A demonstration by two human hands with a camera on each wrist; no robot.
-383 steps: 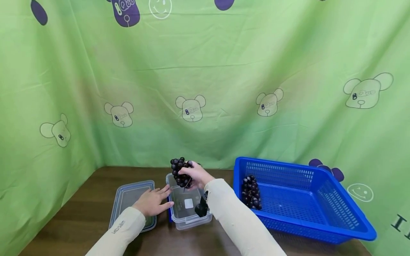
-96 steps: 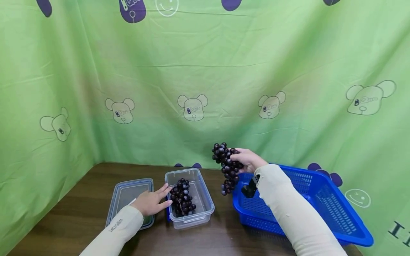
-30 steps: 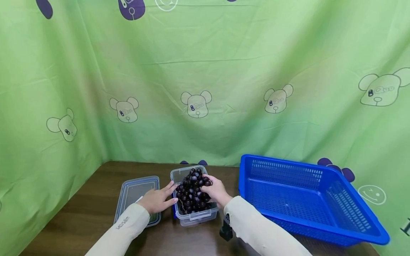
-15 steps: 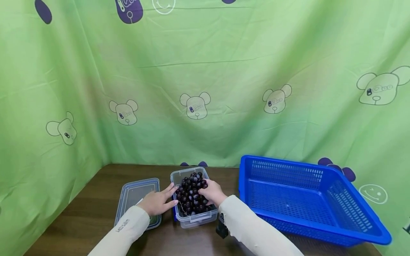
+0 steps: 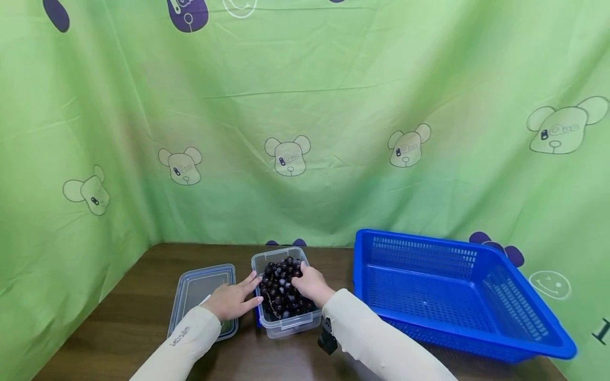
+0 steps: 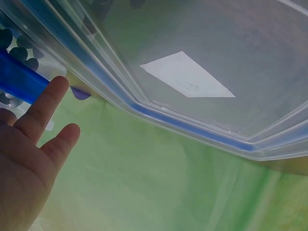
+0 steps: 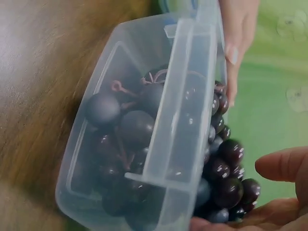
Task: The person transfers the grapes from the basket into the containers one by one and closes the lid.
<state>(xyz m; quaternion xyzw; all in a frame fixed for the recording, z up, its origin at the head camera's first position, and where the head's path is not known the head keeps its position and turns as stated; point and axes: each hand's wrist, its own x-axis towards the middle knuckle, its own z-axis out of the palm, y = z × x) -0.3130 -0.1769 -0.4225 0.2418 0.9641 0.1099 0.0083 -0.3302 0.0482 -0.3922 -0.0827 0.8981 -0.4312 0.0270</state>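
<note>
Bunches of dark grapes (image 5: 278,291) fill the clear plastic food container (image 5: 293,323), heaped toward its near part. My left hand (image 5: 230,301) has its fingers spread and extended, the tips at the container's left rim. In the left wrist view, those fingers (image 6: 45,113) lie beside a blue latch (image 6: 21,79). My right hand (image 5: 312,284) is over the container's right side, against the grapes. The right wrist view shows the thumb (image 7: 284,164) apart from the grapes (image 7: 228,190), with the other fingers low beside them, partly cut off.
A translucent lid (image 5: 202,286) with a blue seal lies left of the container, partly under my left forearm. To the right stands a large blue basket (image 5: 429,328) with slotted walls. A green curtain (image 5: 329,206) hangs behind the wooden table (image 5: 124,312).
Both grape bunches have gone from the basket into the container. Over the last second the upper bunch settles lower, and my right hand shifts slightly left and loosens. My left hand stays at the rim.
</note>
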